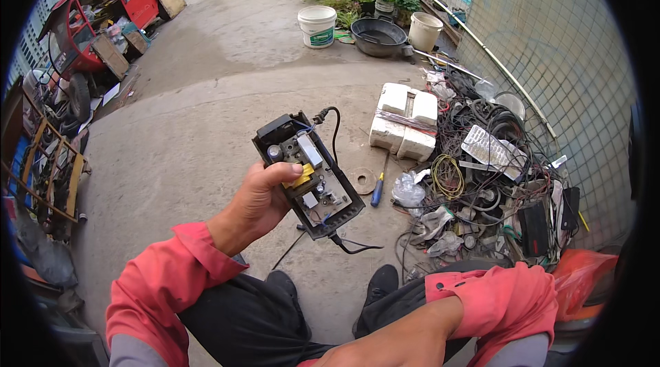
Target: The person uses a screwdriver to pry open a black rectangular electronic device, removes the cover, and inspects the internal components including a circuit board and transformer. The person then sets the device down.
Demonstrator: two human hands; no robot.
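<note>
- Black casing (pixel 278 126), open, circuit board (pixel 335 181) exposed: held centre, above the concrete ground (pixel 172 161).
- Your left hand (pixel 258 195): gripping the casing's left side, thumb on the yellow-wrapped part (pixel 307 171).
- Your right hand (pixel 375 348): near edge; fingers out of view, grip cannot be told.
- Handling: probably light, stiff-shelled, fragile inside; your best hold, the long outer walls.
- Markings: none legible on casing; green label (pixel 321 38) on far white bucket (pixel 316 18); lettering on red vehicle (pixel 141 3), far left.

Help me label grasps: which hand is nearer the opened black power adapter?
Left: the left hand grips the adapter; the right hand is apart, at the view's lower edge.
</note>
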